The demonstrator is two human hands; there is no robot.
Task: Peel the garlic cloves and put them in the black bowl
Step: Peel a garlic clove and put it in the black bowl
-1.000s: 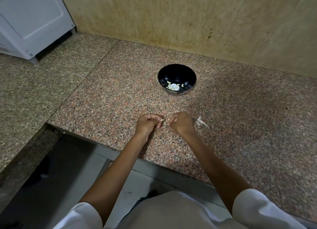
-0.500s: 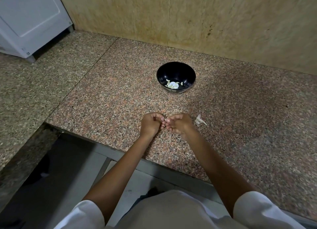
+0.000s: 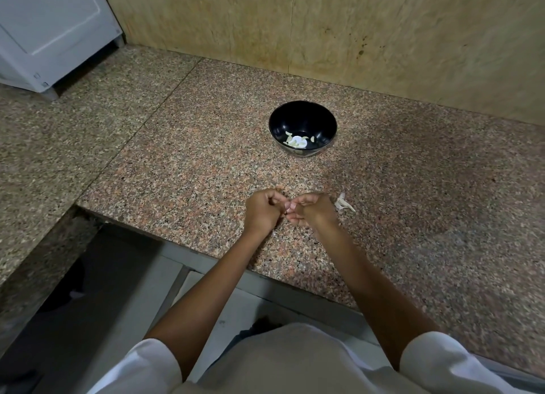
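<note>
Granite counter (image 3: 191, 172), near front edge: left hand (image 3: 262, 209) and right hand (image 3: 317, 213) pinch one garlic clove (image 3: 288, 207).

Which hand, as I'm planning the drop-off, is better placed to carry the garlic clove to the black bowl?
Probably right. Both hands pinch the garlic clove, but the right hand lies more directly before the black bowl than the left hand.

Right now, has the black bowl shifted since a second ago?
No. The black bowl keeps the same offset from the garlic skin scrap; only the camera view drifted slightly.
</note>
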